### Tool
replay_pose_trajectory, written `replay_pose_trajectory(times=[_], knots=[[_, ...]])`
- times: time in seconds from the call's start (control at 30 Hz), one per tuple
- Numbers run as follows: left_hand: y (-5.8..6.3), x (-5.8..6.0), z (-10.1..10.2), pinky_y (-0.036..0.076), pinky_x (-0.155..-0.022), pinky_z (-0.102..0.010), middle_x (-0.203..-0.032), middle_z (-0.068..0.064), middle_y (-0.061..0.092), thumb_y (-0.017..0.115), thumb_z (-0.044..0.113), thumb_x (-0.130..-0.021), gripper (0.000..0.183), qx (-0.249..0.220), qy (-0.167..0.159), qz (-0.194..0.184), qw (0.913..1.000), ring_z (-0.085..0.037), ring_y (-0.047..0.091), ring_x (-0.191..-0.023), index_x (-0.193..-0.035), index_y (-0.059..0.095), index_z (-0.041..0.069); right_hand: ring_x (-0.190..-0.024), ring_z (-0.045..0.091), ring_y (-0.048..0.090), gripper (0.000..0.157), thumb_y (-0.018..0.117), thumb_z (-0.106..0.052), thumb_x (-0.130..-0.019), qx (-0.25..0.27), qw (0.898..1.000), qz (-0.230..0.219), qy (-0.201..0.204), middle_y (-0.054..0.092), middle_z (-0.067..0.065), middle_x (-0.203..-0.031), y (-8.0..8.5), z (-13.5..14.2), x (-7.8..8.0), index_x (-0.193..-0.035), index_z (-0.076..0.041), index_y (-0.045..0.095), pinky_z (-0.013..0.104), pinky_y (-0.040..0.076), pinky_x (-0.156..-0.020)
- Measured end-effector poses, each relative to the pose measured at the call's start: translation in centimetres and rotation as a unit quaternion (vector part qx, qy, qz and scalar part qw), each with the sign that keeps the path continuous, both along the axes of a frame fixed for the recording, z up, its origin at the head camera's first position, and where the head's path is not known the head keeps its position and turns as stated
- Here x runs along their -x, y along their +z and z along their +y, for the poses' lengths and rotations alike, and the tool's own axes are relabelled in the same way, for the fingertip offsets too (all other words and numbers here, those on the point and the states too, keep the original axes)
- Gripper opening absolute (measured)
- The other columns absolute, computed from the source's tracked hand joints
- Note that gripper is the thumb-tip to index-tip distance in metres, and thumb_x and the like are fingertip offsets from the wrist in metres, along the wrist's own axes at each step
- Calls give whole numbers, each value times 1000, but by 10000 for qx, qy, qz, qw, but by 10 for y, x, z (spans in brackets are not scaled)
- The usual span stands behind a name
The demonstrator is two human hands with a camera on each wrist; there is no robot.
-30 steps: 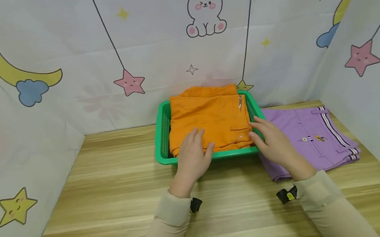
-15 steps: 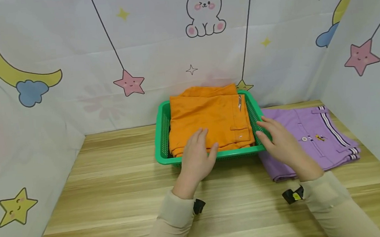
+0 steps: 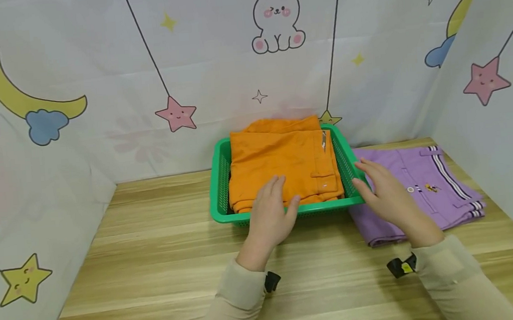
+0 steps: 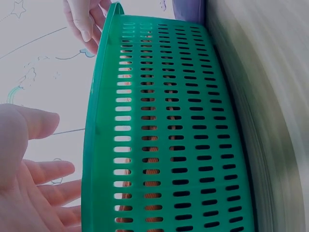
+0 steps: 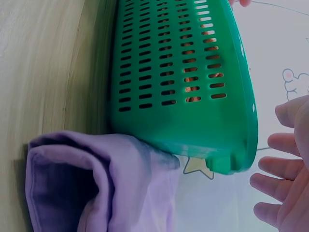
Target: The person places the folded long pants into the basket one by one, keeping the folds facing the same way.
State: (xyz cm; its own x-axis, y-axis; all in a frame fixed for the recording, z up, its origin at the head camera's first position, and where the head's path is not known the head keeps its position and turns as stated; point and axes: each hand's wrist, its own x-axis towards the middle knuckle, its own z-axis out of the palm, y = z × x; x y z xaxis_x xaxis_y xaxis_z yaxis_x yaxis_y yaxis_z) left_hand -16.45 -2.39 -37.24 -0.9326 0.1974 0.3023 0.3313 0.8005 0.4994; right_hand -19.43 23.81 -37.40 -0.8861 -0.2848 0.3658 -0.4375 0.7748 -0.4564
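Note:
Folded orange trousers (image 3: 284,163) lie in a green plastic basket (image 3: 218,183) with slotted walls. My left hand (image 3: 271,218) is over the basket's front rim, fingers extended and holding nothing. In the left wrist view, the fingers of this left hand (image 4: 43,193) are spread just above the rim. Near the front right corner is my right hand (image 3: 388,197), its fingers loosely extended. The right wrist view shows a gap between the right hand (image 5: 289,169) and the basket. Folded purple trousers (image 3: 413,173) with a striped waistband lie on the table, against the basket's right side.
The wood-grain table (image 3: 156,268) extends in front of the basket and to its left. A white printed cloth backdrop (image 3: 222,72) rises behind, and similar cloth walls stand on both sides.
Both hands have drifted right and slightly back toward the person. The right hand has come away from the orange trousers to beyond the basket's right rim. The basket and both trousers stay put.

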Motion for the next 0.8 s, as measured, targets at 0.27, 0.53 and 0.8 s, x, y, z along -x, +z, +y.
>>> replay_pose_trajectory(times=[0.27,0.53,0.8], knots=[[-1,-1,4,37,-107,-50,-146,-17,40,48,38,-98,58,40,-16,-40,10000,-34,40,-133,-143,37,4,-131,48,34,50,45,-26,-100,-26,10000,21,-53,35,29,-145,1,7,-3,-139,5,41,64,29,-103],[0,-3,10,35,-109,-48,-146,-17,40,48,38,-98,57,190,-94,-33,9998,-34,39,-134,-143,38,4,-129,49,35,49,46,-25,-100,-102,9999,18,-112,36,29,-144,1,13,-7,-138,5,42,64,30,-102],[-2,-3,15,35,-109,-48,-146,-17,39,48,39,-98,57,286,-136,29,9995,-33,39,-134,-143,38,5,-130,51,32,50,44,-26,-100,7,9998,-93,-174,34,32,-144,0,21,-7,-138,6,41,66,28,-102]])
